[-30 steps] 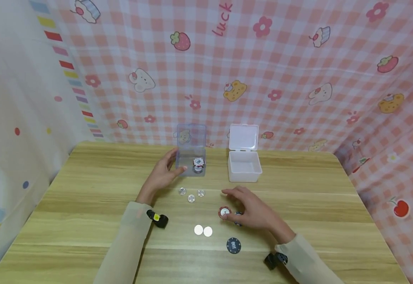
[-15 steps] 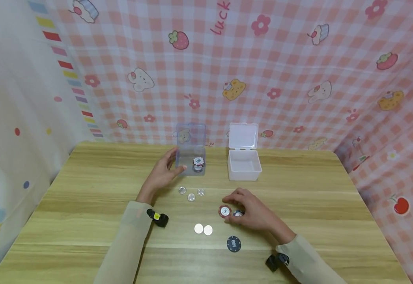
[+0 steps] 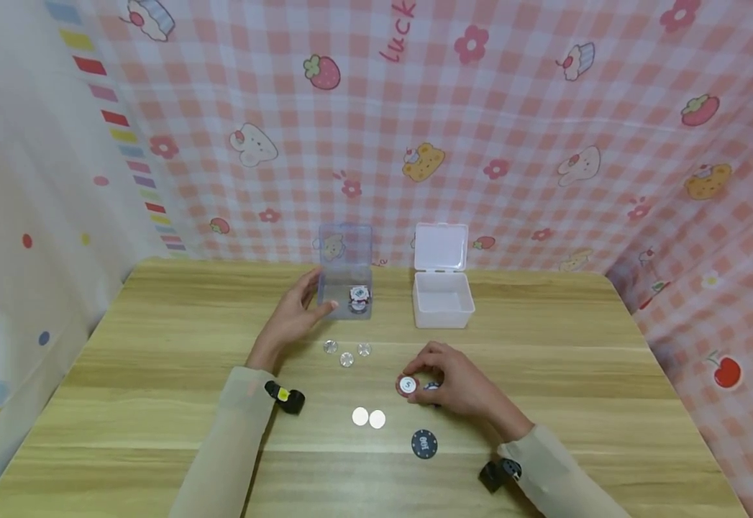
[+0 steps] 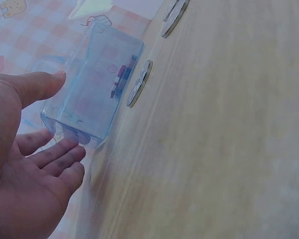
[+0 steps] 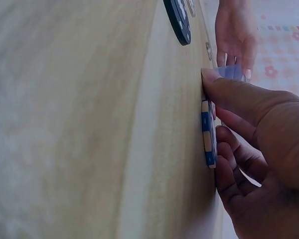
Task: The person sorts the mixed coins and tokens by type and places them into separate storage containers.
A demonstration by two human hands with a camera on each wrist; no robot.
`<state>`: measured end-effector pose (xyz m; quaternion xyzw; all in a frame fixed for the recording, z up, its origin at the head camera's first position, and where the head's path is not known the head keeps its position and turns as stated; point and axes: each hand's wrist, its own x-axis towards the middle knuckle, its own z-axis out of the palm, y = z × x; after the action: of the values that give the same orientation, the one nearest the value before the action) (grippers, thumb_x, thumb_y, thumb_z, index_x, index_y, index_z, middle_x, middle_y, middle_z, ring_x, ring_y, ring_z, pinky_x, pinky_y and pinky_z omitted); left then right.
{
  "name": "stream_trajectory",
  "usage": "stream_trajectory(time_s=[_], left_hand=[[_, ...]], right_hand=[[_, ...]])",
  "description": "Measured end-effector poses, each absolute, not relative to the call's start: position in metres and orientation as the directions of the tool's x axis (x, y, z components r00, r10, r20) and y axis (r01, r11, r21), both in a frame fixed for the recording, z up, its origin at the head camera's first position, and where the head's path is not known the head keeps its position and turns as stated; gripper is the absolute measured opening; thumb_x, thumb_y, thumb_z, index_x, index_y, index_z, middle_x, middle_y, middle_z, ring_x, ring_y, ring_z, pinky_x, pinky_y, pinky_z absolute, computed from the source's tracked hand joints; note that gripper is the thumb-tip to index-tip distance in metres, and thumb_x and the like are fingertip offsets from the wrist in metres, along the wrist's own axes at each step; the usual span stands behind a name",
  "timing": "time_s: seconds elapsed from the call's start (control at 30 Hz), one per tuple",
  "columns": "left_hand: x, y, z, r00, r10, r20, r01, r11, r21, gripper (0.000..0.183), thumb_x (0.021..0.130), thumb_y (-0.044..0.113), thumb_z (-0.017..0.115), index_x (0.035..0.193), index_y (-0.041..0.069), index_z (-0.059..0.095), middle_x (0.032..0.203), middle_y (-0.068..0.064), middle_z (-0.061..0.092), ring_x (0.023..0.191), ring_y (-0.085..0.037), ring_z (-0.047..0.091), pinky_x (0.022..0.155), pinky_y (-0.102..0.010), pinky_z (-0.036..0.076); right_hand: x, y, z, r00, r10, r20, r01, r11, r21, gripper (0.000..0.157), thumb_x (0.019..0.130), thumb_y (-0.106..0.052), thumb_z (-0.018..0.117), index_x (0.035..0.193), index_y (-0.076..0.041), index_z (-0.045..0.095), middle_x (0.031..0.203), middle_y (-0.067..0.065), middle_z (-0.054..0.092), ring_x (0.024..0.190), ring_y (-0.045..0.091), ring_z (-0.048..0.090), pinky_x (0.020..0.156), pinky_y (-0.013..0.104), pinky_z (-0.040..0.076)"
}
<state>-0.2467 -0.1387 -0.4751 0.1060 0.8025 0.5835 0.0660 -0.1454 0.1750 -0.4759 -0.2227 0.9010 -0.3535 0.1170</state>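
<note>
In the head view my right hand (image 3: 457,381) pinches a red poker chip (image 3: 407,385) by its edges, thumb on the near side and index finger on the far side. Under that hand lies a blue-and-white poker chip (image 5: 208,134), partly covered by fingers in the head view. My left hand (image 3: 293,313) rests at the left side of a clear bluish box (image 3: 333,293), its thumb by the front wall and its fingers loosely bent along the side. Several poker chips (image 3: 359,293) lie stacked inside that box at the right. Its lid (image 3: 345,244) stands up.
A white box (image 3: 444,316) with its lid raised stands right of the clear one. Three silver coins (image 3: 347,360) lie before the boxes, and two bright round discs (image 3: 359,416) lie nearer. A black poker chip (image 3: 424,444) marked 100 lies at their right. A checked cloth (image 3: 382,144) hangs behind.
My right thumb and index finger have drawn together on the red chip's edges from a wider spread. My left hand stays at the clear box.
</note>
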Motion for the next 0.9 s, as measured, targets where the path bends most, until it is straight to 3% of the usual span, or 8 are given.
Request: stream_trajectory(time_s=[0.73,0.9], left_hand=[[-0.247,-0.138,-0.481,-0.972,0.234,0.021,0.092,0.297,0.951,0.08,0.085,0.023,0.07,0.149,0.015,0.022,0.15,-0.014,0.032,0.14,-0.024,0.027,0.118,-0.036,0.02],[-0.247,-0.138,-0.479,-0.973,0.23,0.019,0.089,0.298,0.95,0.079,0.086,0.021,0.069,0.149,0.014,0.023,0.15,-0.014,0.033,0.14,-0.023,0.028,0.118,-0.035,0.02]], right_hand=[[-0.146,0.172,-0.471,-0.824,-0.566,0.035,-0.478,0.659,-0.581,0.026,0.077,-0.035,0.076,0.098,-0.024,0.065,0.099,-0.011,0.058,0.091,0.01,0.053,0.081,0.028,0.049],[-0.148,0.167,-0.469,-0.836,-0.548,0.035,-0.462,0.668,-0.583,0.028,0.078,-0.038,0.075,0.1,-0.024,0.064,0.099,-0.012,0.058,0.091,0.009,0.055,0.081,0.027,0.05]])
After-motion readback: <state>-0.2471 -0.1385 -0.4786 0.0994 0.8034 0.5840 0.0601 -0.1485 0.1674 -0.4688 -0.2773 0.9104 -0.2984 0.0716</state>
